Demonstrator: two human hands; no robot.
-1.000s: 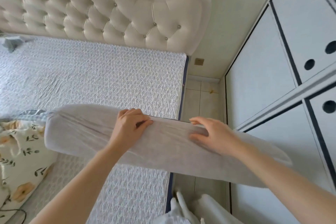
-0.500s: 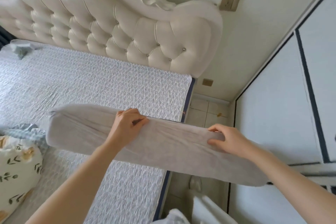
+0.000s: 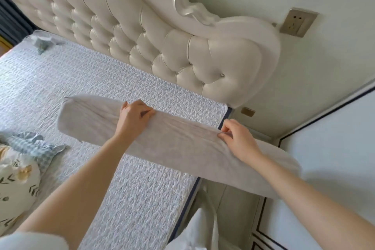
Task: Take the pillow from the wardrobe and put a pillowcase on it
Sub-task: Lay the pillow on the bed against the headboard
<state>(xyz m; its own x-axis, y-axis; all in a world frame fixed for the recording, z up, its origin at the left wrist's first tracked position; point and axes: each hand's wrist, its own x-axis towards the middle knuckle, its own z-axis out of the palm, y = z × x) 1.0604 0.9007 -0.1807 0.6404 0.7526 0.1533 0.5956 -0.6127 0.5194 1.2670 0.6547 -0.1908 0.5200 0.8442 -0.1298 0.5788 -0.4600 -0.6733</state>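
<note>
Fingers of the right hand pinch a fold of cloth on the pillow, thumb & fingertips narrow and closed on it; left hand is curled over the pillow's far edge, gripping w/ fingers wrapped down. Pillow is long, greyish, bare, held flat in the air across the right edge of the bed: left end over the quilted cover, right end hanging past the mattress toward the wardrobe door. Two grips well apart prob. keep a floppy thing level while it's carried over. Pillowcase: can't say for sure which it is, maybe the blue checked cloth near left, beside a floral cushion. Looks like step one is done, pillow about to be laid on the bed, case not yet on
</note>
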